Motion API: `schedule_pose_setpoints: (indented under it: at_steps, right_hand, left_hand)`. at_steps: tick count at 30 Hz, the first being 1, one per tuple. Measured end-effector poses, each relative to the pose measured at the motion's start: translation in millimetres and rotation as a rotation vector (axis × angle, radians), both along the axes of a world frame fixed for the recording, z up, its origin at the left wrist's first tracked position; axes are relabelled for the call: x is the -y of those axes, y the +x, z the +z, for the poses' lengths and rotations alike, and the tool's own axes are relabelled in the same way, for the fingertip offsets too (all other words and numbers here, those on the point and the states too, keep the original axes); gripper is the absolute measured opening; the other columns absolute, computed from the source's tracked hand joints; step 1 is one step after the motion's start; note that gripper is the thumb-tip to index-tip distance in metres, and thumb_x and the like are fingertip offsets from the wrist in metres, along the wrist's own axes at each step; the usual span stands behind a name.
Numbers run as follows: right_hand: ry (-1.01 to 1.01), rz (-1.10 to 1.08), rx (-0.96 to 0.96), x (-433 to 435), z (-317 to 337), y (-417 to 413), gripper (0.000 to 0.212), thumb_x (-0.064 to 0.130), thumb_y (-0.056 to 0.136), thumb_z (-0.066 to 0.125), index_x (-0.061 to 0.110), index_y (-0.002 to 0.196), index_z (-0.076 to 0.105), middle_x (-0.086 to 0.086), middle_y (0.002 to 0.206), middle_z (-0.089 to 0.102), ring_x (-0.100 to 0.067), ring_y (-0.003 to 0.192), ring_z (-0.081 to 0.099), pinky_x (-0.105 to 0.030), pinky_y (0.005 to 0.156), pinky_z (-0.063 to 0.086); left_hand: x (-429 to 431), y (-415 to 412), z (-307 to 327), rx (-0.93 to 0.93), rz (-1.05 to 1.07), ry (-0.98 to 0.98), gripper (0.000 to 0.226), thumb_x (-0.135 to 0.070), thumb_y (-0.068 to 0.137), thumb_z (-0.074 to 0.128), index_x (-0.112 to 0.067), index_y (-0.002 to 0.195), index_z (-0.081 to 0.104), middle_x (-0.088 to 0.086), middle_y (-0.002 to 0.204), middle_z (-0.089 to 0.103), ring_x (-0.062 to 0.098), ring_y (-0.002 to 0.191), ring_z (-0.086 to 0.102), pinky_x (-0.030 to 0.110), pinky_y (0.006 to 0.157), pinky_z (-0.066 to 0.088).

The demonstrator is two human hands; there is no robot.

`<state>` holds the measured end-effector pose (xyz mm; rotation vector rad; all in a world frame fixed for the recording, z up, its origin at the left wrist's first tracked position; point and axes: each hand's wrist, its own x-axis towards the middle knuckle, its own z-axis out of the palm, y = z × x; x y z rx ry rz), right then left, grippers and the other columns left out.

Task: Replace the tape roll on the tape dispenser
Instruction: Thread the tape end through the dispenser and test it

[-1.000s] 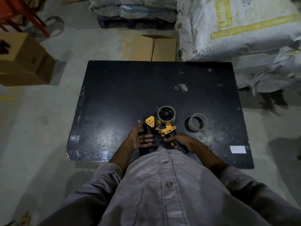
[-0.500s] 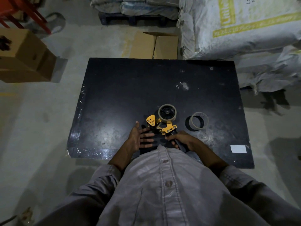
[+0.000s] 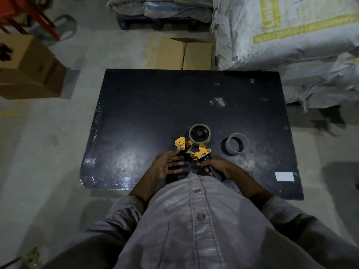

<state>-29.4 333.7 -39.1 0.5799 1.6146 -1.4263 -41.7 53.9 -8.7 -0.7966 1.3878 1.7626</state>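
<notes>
Yellow metal plates and a black frame make up the tape dispenser (image 3: 191, 150), which lies near the front edge of the black worktop (image 3: 147, 105), just ahead of the person's shirt (image 3: 194, 220). Its handle is hidden inside the right hand (image 3: 217, 166), whose fingers are curled tight around it, and the shirt collar cuts off the lower end of that grip. The left hand (image 3: 167, 165) sits just left of the dispenser with fingers loosely spread; its thumb tip reaches the small yellow flap (image 3: 180, 143) at the dispenser's front, though whether it presses or only touches is hard to make out. Dark print on that flap is too small to read. A tape roll (image 3: 199, 134) sits on the dispenser's hub, its black spokes visible through the middle. Right of the dispenser and apart from it, a bare cardboard core (image 3: 235, 143) stands on the worktop. Farther right of the dispenser, near the worktop's corner, lies a blank white label (image 3: 284, 176). Beyond the dispenser, past the worktop's far edge, white sacks (image 3: 281, 32) carry yellow-green lettering, cut off by the frame and not legible. A brown carton (image 3: 194, 53) stands on the floor behind the worktop, partly hidden by it.
</notes>
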Motion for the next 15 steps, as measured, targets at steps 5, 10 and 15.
schedule_pose_setpoints:
  at_steps: [5,10,15]
  right_hand:
    - [0.033,0.017,0.006,-0.3,-5.4,-1.2,0.033,0.032,0.090,0.097,0.010,0.088,0.073,-0.010,0.075,0.069,-0.020,0.052,0.060,-0.030,0.054,0.052]
    - [0.038,0.013,0.015,-0.5,-5.7,-1.2,0.032,0.033,0.090,0.097,0.011,0.087,0.073,-0.010,0.075,0.070,-0.020,0.053,0.060,-0.031,0.054,0.053]
    - [0.074,0.033,-0.005,-1.7,-12.5,-1.4,0.044,0.042,0.077,0.103,0.013,0.096,0.077,-0.009,0.081,0.079,-0.019,0.057,0.069,-0.034,0.061,0.056]
  left_hand:
    - [-0.3,3.4,2.6,-0.023,0.031,0.035,0.064,-0.022,0.086,0.094,-0.010,0.143,0.067,0.013,0.131,0.081,0.031,0.115,0.078,0.047,0.086,0.067]
    - [-1.1,2.5,1.7,-0.015,0.066,0.037,0.057,-0.014,0.092,0.089,-0.011,0.144,0.066,0.012,0.130,0.081,0.032,0.116,0.078,0.046,0.081,0.068]
    - [-3.9,0.0,0.8,-0.029,0.043,0.027,0.056,-0.032,0.093,0.089,-0.012,0.142,0.071,0.011,0.127,0.082,0.033,0.123,0.077,0.048,0.089,0.068]
